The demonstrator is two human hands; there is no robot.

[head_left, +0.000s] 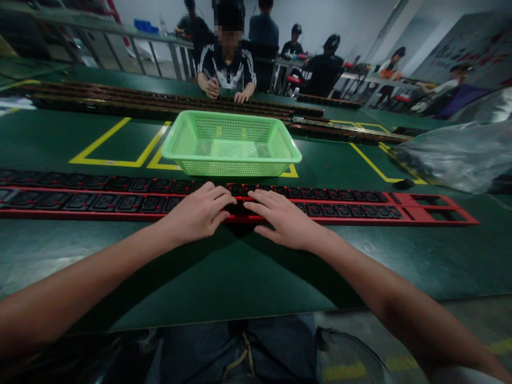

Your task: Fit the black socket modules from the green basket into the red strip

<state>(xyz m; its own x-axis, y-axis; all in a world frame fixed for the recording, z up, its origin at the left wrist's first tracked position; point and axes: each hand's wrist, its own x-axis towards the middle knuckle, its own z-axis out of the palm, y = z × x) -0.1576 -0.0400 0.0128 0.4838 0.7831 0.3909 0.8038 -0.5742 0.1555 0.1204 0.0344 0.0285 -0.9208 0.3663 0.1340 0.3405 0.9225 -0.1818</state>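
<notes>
A long red rail (460, 214) lies across the table in front of me, fitted with two rows of black socket-like modules (130, 203). My left hand (198, 212) rests on the rail near its middle, with curved fingers and the thumb held apart from them. Just to its right, my right hand (280, 217) lies over the same rail, fingers stretched out and thumb apart. Between the fingertips a small dark stretch of the front row shows. Both hands cover some modules, and no separate item is visible in either one.
Behind the rail stands a light green plastic basket (236, 166). Beyond it are long stacked dark rails (160, 104) and a person (228, 69) holding a pen-like tool. Clear plastic sheeting (460, 144) lies at right. Yellow tape (108, 161) marks the green table (248, 277).
</notes>
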